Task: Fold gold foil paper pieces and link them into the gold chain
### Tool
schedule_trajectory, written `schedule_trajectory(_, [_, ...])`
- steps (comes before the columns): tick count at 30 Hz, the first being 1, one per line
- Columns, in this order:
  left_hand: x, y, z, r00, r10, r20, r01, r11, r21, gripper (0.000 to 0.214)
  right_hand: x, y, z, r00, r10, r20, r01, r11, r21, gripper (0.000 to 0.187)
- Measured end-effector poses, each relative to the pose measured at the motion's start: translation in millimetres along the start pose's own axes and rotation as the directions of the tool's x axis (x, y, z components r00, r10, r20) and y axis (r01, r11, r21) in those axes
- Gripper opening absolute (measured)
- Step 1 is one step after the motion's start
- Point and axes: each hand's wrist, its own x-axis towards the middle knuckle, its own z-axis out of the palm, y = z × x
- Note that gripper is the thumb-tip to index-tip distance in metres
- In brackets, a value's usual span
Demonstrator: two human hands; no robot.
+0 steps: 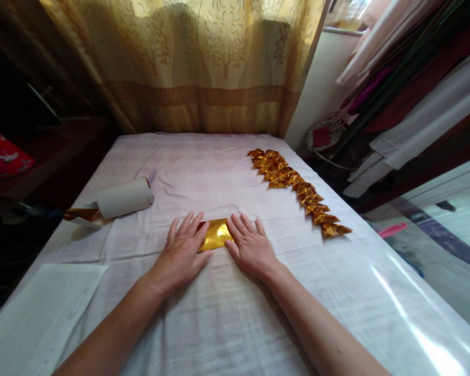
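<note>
A shiny gold foil sheet (216, 234) lies flat on the white cloth-covered table (219, 172). My left hand (183, 251) rests flat on its left end with fingers spread. My right hand (249, 246) lies flat on its right end, fingers stretched out. Both palms press down and neither grips anything. A long row of several folded gold foil pieces (300, 190) runs diagonally to the right of my hands.
A white roll (124, 197) with a loose gold foil tail lies at the table's left edge. A white paper sheet (43, 308) lies at the near left. A patterned gold curtain (203, 62) hangs behind. Stacked fabrics (407, 89) fill the right side.
</note>
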Motion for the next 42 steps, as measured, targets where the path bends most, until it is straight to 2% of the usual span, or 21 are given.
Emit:
schedule_trajectory(3, [-7,27,9.9,0.987,0.133,0.086,-0.131,0.991,-0.018,0.064,0,0,0,1.0,0.003,0.005,-0.003,1.0,0.012,0.057])
schedule_trajectory(6, [-13,35,17.1,0.972,0.151,0.18,-0.151,0.989,-0.013,0.074,0,1,0,1.0,0.003,0.008,-0.003,1.0,0.018,0.056])
schedule_trajectory(14, [-34,5,4.8,0.952,0.119,0.28,-0.128,0.992,0.013,0.073,-1,1,1,1.0,-0.005,-0.016,0.005,1.0,0.031,0.056])
schedule_trajectory(19, [-41,-2,-0.2,0.951,0.095,0.293,-0.108,0.994,0.028,0.072,-1,3,5,0.999,-0.012,-0.051,0.015,0.999,0.044,0.055])
schedule_trajectory(23, [-38,-1,-0.2,0.975,0.098,0.201,-0.104,0.994,0.023,0.062,-3,5,6,0.975,-0.029,-0.22,0.047,0.996,0.073,0.056])
schedule_trajectory(26, [-32,1,3.2,0.997,0.07,0.044,-0.071,0.997,0.006,0.043,-5,-1,6,0.925,-0.197,-0.324,0.229,0.972,0.061,0.052])
schedule_trajectory(28, [-28,1,7.6,0.997,0.065,-0.05,-0.066,0.998,-0.02,0.033,-6,-9,6,0.903,-0.313,-0.294,0.346,0.936,0.065,0.051])
schedule_trajectory(30, [-26,0,12.9,0.991,0.078,-0.106,-0.084,0.995,-0.05,0.027,-7,-16,7,0.914,-0.348,-0.21,0.374,0.922,0.098,0.052])
schedule_trajectory(35, [-26,-3,20.4,0.977,0.056,-0.206,-0.074,0.994,-0.081,0.022,-8,-18,5,0.969,-0.241,-0.058,0.248,0.956,0.159,0.057])
schedule_trajectory(38, [-27,-5,18.7,0.97,0.053,-0.238,-0.08,0.991,-0.103,0.023,-9,-10,1,0.975,-0.219,-0.046,0.223,0.962,0.159,0.058])
schedule_trajectory(42, [-27,-10,14.1,0.966,0.036,-0.257,-0.071,0.989,-0.128,0.02,-7,-1,-1,0.961,-0.266,-0.077,0.275,0.948,0.163,0.055])
